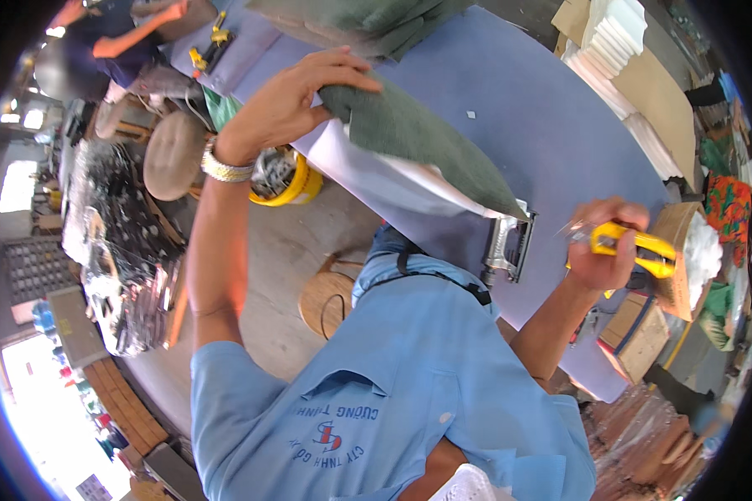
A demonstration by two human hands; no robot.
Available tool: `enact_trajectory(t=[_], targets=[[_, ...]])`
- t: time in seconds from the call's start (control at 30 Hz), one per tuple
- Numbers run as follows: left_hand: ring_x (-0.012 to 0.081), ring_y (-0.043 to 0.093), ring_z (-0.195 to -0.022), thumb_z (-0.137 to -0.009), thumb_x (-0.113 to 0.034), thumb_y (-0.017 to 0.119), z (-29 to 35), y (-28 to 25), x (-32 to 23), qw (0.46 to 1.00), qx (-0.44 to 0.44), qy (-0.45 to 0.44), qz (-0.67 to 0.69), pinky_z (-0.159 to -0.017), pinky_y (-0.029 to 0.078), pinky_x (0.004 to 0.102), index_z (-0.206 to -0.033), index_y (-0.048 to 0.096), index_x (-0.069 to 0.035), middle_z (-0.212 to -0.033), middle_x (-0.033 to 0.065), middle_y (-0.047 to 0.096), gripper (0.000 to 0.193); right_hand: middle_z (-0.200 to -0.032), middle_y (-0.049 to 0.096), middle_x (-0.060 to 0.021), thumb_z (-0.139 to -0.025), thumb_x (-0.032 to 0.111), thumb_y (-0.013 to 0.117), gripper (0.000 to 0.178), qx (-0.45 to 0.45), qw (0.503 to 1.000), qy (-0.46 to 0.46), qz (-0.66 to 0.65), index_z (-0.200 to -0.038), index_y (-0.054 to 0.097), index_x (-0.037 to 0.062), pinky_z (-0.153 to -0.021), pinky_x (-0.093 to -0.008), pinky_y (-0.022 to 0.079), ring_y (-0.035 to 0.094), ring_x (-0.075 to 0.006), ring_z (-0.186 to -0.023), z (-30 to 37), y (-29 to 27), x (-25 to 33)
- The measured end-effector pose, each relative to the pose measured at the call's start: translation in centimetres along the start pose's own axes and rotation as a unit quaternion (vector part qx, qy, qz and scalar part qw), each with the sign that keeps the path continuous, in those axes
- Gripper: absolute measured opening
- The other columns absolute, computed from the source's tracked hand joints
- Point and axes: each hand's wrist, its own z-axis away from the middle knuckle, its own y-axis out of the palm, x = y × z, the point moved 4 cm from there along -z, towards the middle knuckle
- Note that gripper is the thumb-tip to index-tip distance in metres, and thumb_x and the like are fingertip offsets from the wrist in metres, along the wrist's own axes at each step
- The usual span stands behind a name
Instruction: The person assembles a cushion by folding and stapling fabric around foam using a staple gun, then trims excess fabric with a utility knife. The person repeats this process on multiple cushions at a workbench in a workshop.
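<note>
My left hand (pixel 309 88) grips the far left end of a green fabric-covered piece (pixel 418 129), thumb below and fingers over the top. The piece is tilted up, so its white underside (pixel 376 179) shows along the near edge. My right hand (pixel 606 250) is closed around a yellow utility knife (pixel 656 255) at the right side of the table, apart from the fabric; the blade is too blurred to make out. Between the hands, a silver and black staple gun (pixel 510 246) lies on the table by the right end of the piece.
More green fabric (pixel 359 25) is heaped at the table's far side. A yellow and black tool (pixel 213 46) lies at the far left. A yellow bucket (pixel 288 188) and a wooden stool (pixel 326 301) stand on the floor. Cardboard boxes (pixel 635 334) sit at right.
</note>
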Motion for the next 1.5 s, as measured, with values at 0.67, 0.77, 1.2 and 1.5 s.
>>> enact_trajectory(t=[0.67, 0.77, 1.2, 1.5], targets=[[0.0198, 0.067, -0.091, -0.109, -0.034, 0.047, -9.3, 1.4, 0.2, 0.923, -0.291, -0.028, 0.250, -0.082, 0.051, 0.0326, -0.101, 0.076, 0.004, -0.096, 0.0123, 0.075, 0.049, -0.118, 0.073, -0.0167, -0.109, 0.023, 0.050, 0.050, 0.028, 0.980, 0.189, 0.056, -0.153, 0.042, 0.0011, -0.088, -0.0320, 0.054, 0.067, -0.0171, -0.096, -10.3, 6.6, -10.9], [0.0186, 0.062, -0.057, -0.111, -0.045, 0.043, -11.2, 1.1, 0.4, 0.891, -0.384, -0.050, 0.235, -0.063, 0.050, 0.0315, -0.066, 0.072, 0.005, -0.060, 0.0130, 0.067, 0.073, -0.109, 0.074, -0.0178, -0.108, 0.023, 0.054, 0.033, 0.039, 0.964, 0.252, 0.076, -0.134, 0.053, 0.0014, -0.081, -0.0333, 0.056, 0.070, -0.0202, -0.088, -10.5, 5.6, -13.9], [0.0188, 0.058, -0.050, -0.105, -0.069, 0.032, -22.6, 0.1, -8.4, 0.957, -0.002, -0.004, 0.290, -0.057, 0.047, 0.0306, -0.063, 0.069, 0.003, -0.051, 0.0111, 0.059, 0.091, -0.119, 0.074, -0.0206, -0.109, 0.026, 0.053, 0.029, 0.079, 0.971, 0.213, 0.069, -0.114, 0.059, -0.0028, -0.091, -0.0346, 0.057, 0.073, -0.0254, -0.108, -7.2, 8.7, -4.8], [0.0198, 0.069, -0.082, -0.108, -0.048, 0.050, -26.3, 25.8, 0.6, 0.896, 0.081, -0.111, 0.422, -0.078, 0.053, 0.0315, -0.104, 0.075, 0.004, -0.088, 0.0135, 0.074, 0.058, -0.123, 0.069, -0.0328, -0.110, 0.048, 0.040, 0.050, -0.303, 0.891, 0.310, -0.134, -0.112, 0.061, 0.0017, -0.102, -0.0472, 0.054, 0.071, -0.0412, -0.110, 3.3, -5.2, -13.0]])
